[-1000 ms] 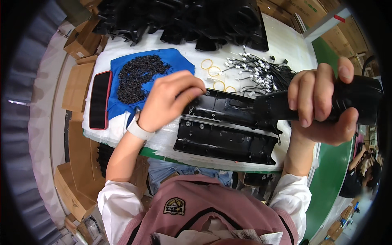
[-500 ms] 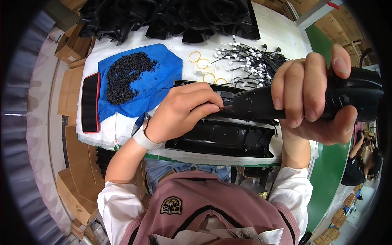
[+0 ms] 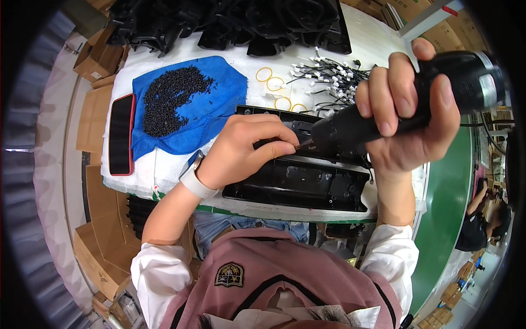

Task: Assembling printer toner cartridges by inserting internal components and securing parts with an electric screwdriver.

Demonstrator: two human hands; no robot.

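Note:
My right hand is wrapped round a black electric screwdriver, tilted with its tail raised to the right. The bit points down-left at the fingertips of my left hand. Thumb and forefinger of that hand are pinched together by the bit; whatever lies between them is too small to make out. Below both hands lies a black plastic housing, partly covered by them. A second long black trough-shaped housing rests along the table's near edge. Small black screws are heaped on a blue cloth at the left.
A phone with a red edge lies left of the cloth. Black cables with white connectors are bunched behind the screwdriver, near several yellow rings. Black moulded parts pile up at the back. Another person is far right.
The screwdriver's tail has risen and swung away from me with my right hand, so the tool tilts more steeply. My left hand keeps its pinch at nearly the same spot.

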